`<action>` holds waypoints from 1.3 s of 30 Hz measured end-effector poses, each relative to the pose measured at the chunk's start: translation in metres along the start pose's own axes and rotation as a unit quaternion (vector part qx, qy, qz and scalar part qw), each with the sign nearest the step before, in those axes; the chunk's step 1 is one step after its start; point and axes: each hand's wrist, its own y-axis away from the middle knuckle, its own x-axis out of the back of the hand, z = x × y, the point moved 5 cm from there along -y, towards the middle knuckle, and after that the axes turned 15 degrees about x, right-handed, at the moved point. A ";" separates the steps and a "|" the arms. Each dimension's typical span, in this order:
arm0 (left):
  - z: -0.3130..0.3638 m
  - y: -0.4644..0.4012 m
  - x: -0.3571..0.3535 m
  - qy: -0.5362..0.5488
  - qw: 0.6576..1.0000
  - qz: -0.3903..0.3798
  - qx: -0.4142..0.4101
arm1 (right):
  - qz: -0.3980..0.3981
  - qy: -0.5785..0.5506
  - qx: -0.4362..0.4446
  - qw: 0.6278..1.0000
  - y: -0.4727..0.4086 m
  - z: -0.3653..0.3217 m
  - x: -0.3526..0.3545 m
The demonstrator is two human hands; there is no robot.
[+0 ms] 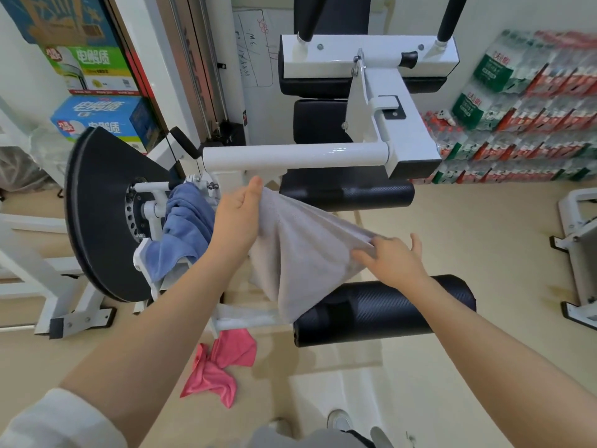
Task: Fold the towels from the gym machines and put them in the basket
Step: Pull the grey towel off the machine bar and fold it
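A grey towel point(298, 253) hangs stretched between my two hands in front of a white gym machine point(290, 156). My left hand point(239, 218) grips its upper corner just below the machine's white bar. My right hand point(392, 258) pinches the towel's right edge above a black roller pad point(387, 312). A blue towel point(184, 227) is draped over the machine's frame to the left, behind my left forearm. On the floor below lies a crumpled pink towel point(219, 367). No basket is in view.
A black weight disc point(97, 215) sticks out at the left of the machine. Black seat pads point(349, 192) sit behind the towel. Stacked bottled-water packs point(523, 111) line the right wall and cartons point(97, 92) the left. Another white frame point(578, 253) stands at the right edge.
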 end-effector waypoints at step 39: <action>-0.013 -0.050 -0.107 -0.048 0.997 0.067 0.007 | 0.239 -0.246 -0.039 0.939 -0.075 0.165 0.068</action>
